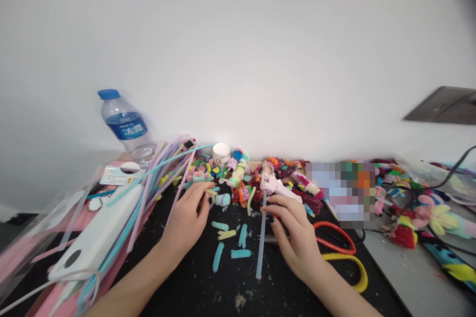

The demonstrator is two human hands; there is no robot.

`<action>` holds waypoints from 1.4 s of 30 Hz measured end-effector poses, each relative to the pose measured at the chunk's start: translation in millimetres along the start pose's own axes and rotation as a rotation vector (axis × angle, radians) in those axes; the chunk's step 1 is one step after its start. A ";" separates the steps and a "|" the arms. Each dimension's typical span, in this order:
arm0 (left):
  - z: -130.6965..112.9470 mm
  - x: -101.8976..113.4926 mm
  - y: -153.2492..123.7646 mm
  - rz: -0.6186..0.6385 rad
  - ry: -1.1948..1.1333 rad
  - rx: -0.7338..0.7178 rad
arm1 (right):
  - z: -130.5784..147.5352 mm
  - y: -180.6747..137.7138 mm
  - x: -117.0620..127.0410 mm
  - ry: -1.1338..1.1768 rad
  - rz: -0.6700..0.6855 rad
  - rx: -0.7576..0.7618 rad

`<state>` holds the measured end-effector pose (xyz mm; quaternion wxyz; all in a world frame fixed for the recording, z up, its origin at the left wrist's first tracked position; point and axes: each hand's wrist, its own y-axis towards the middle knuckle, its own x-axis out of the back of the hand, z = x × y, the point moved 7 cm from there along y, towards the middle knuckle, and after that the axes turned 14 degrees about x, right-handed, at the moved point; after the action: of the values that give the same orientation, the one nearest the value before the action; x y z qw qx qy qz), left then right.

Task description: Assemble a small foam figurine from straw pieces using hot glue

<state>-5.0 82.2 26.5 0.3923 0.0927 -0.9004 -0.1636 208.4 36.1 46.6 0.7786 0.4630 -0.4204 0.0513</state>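
My left hand (189, 215) is closed in a pinch, with a short yellow pipe cleaner piece (210, 192) at its fingertips. Just right of those fingertips is a small pale-blue and white coiled pipe cleaner piece (223, 200). My right hand (293, 228) has its thumb and fingers closed at a translucent glue stick (261, 252), which sticks out of the back of a pale pink glue gun (278, 188). Between my hands, several short blue pipe cleaner pieces (218, 256) and a yellow piece (226, 234) lie on the black mat (201, 287).
Scissors (359, 277) with red and yellow handles lie beside my right wrist. At left are a water bottle (126, 126), long pipe cleaners (139, 223) and a white power strip (94, 233). A paper cup (221, 154) stands among colourful pipe cleaner figures. Cables and more figures (439, 215) are at right.
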 end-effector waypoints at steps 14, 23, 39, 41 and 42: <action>-5.8 7.6 1.4 -0.061 -0.019 -0.017 | 0.7 1.6 1.5 -0.022 -0.005 0.001; -4.1 9.7 1.0 -0.101 -0.002 0.016 | 1.4 1.4 -0.6 0.003 0.014 0.007; 6.4 0.4 0.4 0.003 -0.111 0.127 | 2.0 1.3 -2.8 0.064 0.030 0.008; 7.7 -0.8 0.3 0.014 -0.135 0.140 | 2.1 1.3 -2.7 0.065 0.029 0.011; 8.5 -1.4 0.3 0.016 -0.143 0.145 | 1.9 1.3 -2.6 0.065 0.029 0.010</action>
<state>-10.3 84.8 20.3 0.3208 0.1017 -0.9362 -0.1010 205.0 36.2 46.0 0.7888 0.4586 -0.4015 0.0796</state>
